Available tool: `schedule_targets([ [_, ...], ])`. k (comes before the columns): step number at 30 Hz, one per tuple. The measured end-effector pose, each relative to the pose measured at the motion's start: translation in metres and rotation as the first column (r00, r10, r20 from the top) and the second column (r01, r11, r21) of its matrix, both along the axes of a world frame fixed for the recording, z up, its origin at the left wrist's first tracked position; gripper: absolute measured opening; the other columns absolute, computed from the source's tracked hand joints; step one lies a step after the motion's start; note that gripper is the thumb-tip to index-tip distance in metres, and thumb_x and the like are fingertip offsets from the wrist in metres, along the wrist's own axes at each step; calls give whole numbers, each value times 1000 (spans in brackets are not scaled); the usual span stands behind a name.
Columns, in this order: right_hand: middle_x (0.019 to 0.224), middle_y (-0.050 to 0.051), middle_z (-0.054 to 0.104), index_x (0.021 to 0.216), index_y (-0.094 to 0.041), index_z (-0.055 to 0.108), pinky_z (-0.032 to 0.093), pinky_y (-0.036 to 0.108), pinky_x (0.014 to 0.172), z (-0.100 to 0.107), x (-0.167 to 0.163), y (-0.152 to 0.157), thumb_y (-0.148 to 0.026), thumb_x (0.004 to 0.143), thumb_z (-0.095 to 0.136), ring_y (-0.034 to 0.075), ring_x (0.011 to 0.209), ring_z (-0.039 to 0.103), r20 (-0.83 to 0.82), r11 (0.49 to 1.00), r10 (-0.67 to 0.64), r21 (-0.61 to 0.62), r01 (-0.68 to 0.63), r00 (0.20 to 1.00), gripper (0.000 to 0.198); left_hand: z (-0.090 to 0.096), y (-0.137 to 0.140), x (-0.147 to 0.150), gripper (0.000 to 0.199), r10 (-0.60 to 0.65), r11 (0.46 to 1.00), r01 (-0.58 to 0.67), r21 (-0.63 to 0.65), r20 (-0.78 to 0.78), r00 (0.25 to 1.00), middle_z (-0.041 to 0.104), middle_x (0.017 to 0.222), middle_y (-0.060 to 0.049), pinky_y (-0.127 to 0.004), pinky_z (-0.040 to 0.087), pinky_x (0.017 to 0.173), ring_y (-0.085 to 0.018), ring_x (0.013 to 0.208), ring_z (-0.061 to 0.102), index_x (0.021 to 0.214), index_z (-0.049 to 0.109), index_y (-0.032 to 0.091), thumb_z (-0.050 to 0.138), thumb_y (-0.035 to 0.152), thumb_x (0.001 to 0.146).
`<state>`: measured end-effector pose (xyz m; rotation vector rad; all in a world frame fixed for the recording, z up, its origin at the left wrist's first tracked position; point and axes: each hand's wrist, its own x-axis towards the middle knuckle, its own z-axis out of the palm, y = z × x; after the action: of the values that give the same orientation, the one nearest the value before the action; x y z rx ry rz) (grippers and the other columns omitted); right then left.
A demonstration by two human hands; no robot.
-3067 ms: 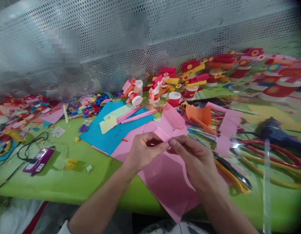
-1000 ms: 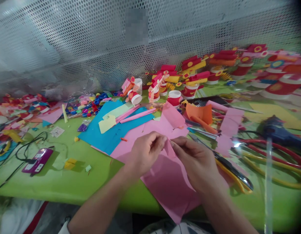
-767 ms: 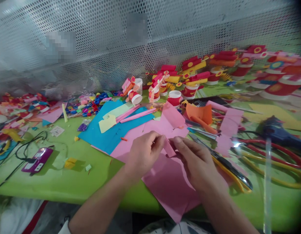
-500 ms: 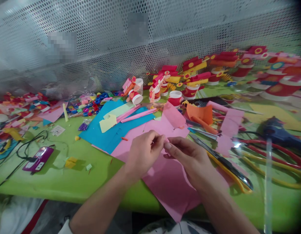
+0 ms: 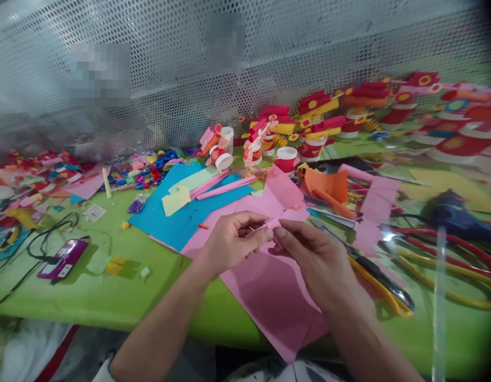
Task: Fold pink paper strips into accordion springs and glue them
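Note:
Both my hands meet over a large sheet of pink paper [image 5: 277, 297]. Between their fingertips is a small piece of pink paper [image 5: 273, 223], partly hidden by the thumbs. My left hand [image 5: 233, 239] pinches it from the left, thumb toward me. From the other side my right hand [image 5: 312, 252] grips it between thumb and fingers. Beyond my left hand, thin pink paper strips [image 5: 225, 188] lie on blue paper [image 5: 161, 207], beside a pale yellow piece [image 5: 175, 201]. A box cutter [image 5: 382, 281] and yellow-handled scissors [image 5: 378, 292] lie right of my right hand.
Paper cups with rolled-paper models [image 5: 312, 146] line the back, before a perforated metal panel [image 5: 165, 79]. At right are a glue gun [image 5: 448, 212] with a clear glue stick and red-handled scissors [image 5: 468, 244]. A purple power strip [image 5: 64, 260] with cable lies left on the green table [image 5: 121, 302].
My left hand has turned slightly and its thumb now points to the right hand's thumb. More of the small pink piece shows between the fingertips.

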<state>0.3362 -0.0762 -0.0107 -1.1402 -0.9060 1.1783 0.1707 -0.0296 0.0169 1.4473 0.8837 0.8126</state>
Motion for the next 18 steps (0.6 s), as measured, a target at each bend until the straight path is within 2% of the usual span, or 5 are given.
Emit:
schedule_targets([
  [4, 80, -1, 75, 98, -24, 79, 64, 26, 68, 0, -1, 0, -44, 79, 82, 14, 69, 73, 84, 1000, -15, 4, 15, 996, 27, 1, 1, 0, 29, 3, 1000, -3, -13, 20, 1000, 66, 76, -2, -19, 42, 49, -7, 56, 53, 102, 72, 11, 74, 36, 86],
  [8, 79, 1, 75, 99, -22, 77, 61, 26, 67, 3, -2, -2, -46, 81, 80, 16, 70, 74, 200, 998, -62, 15, 61, 978, 30, 2, 1, 0, 23, -8, 998, 13, -65, 81, 997, 65, 74, -1, -20, 41, 48, -6, 53, 52, 94, 69, 13, 72, 35, 88],
  [12, 80, 2, 76, 110, -21, 73, 61, 29, 69, 6, -4, -3, -45, 81, 80, 18, 71, 75, 204, 996, -83, 34, 78, 975, 39, 3, 1, -1, 22, 2, 993, 11, -122, 106, 994, 63, 71, 1, -19, 38, 47, -5, 52, 50, 92, 68, 14, 74, 34, 85],
  [16, 80, 2, 76, 100, -20, 75, 60, 27, 65, 5, -5, -3, -45, 80, 80, 18, 69, 75, 248, 991, -131, 55, 121, 960, 32, 4, 2, -1, 24, 10, 980, 16, -197, 128, 992, 63, 68, 1, -19, 36, 46, -5, 49, 48, 91, 68, 13, 77, 33, 83],
  [18, 80, 2, 76, 103, -20, 75, 60, 28, 66, 5, -5, -2, -45, 81, 80, 18, 70, 76, 246, 992, -119, 58, 108, 962, 33, 3, 2, -1, 23, 12, 975, 22, -220, 153, 988, 63, 68, 1, -19, 35, 46, -4, 49, 47, 92, 69, 13, 78, 31, 83],
])
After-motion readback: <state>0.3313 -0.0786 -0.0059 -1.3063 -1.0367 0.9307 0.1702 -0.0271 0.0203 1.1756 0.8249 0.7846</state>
